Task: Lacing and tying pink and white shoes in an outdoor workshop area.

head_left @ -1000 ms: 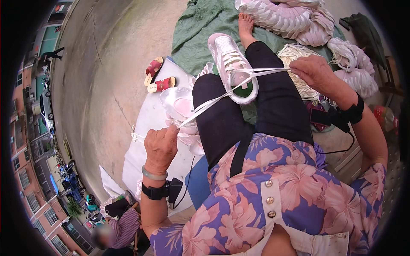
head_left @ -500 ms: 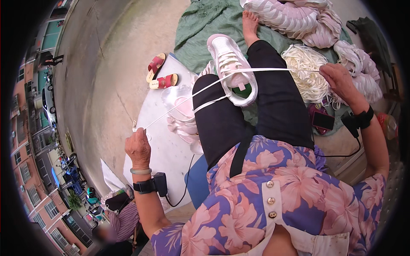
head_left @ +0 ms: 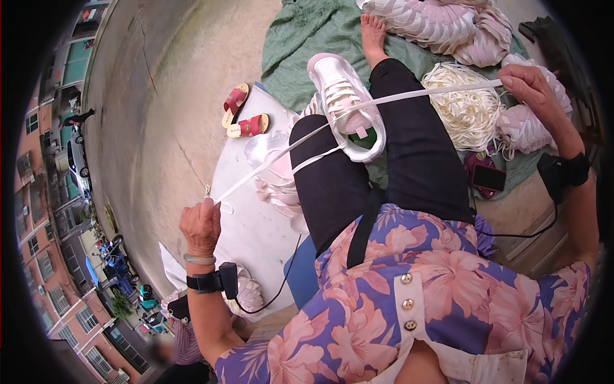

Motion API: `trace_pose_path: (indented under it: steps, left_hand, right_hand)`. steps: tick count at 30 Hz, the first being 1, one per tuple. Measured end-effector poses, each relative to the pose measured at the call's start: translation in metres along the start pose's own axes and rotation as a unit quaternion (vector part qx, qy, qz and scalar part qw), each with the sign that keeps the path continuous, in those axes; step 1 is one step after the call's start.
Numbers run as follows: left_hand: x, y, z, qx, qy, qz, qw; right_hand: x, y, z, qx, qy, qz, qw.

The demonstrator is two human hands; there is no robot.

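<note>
Draw the white lace evenly and untwisted across the pink-and-white shoe, lying between the legs toward one o'clock, with lace-pinching grips of left hand at the shoe's eight o'clock and right hand at three.

Lace between left fingers and right fingers is white. Shoe between them: white, pale pink, green inside. Lace pile near right fingers: cream. Slippers ahead of left fingers: red, tan. Shirt: pink floral on purple.
</note>
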State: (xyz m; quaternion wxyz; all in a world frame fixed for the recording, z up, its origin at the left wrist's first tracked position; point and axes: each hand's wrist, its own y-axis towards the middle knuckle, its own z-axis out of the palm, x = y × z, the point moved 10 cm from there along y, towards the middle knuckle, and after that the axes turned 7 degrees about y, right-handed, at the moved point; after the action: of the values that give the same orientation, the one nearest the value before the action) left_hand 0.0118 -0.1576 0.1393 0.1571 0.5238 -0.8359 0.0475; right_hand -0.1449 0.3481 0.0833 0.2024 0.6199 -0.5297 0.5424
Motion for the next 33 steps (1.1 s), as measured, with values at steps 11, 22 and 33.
trace_pose_path:
  steps: [11,22,33]
  left_hand:
    - [0.039,0.026,0.007,-0.003,0.047,-0.023,0.999]
    - [0.011,-0.044,0.068,0.111,-0.032,-0.093,0.989]
    - [0.061,-0.003,0.122,-0.006,-0.453,-0.516,0.727]
  right_hand:
    - [0.071,-0.003,-0.026,-0.098,-0.343,-0.343,0.869]
    - [-0.106,-0.057,0.019,-0.109,-0.297,-0.137,0.939]
    - [-0.118,0.029,0.033,-0.173,0.409,0.138,0.885]
